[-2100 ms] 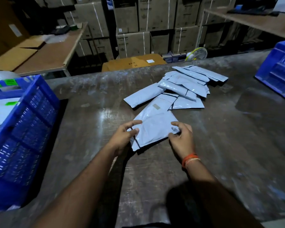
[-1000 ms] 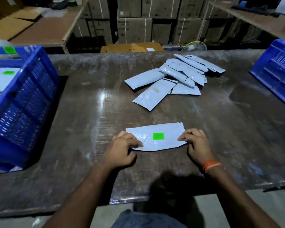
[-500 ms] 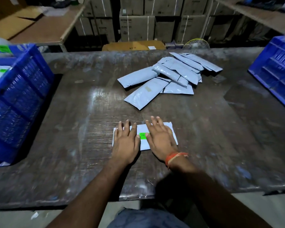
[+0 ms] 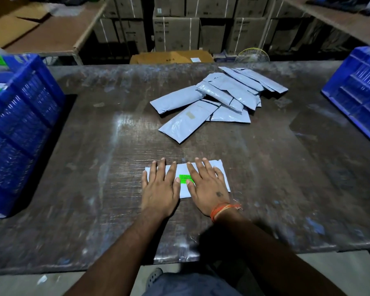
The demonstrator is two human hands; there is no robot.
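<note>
A pale grey mailer pouch (image 4: 183, 190) with a bright green label (image 4: 185, 179) lies flat on the dark worn table (image 4: 94, 146) near its front edge. My left hand (image 4: 160, 186) presses flat on the pouch's left part, fingers straight and spread. Beside it my right hand (image 4: 207, 186), with an orange thread at the wrist, presses flat on the right part. The label shows between the two hands. Farther back, right of centre, lies a loose pile of several similar grey pouches (image 4: 218, 99).
A blue plastic crate (image 4: 19, 129) holding green-labelled pouches stands at the table's left end; another blue crate (image 4: 359, 90) stands at the right end. Behind the table are stacked cardboard cartons (image 4: 175, 33), a flat carton (image 4: 171, 57), a small fan (image 4: 252, 55) and wooden shelves (image 4: 58, 33).
I pulled one pouch from the pile to the front edge and turned it label up. Both hands went from pinching its ends to lying flat on it side by side.
</note>
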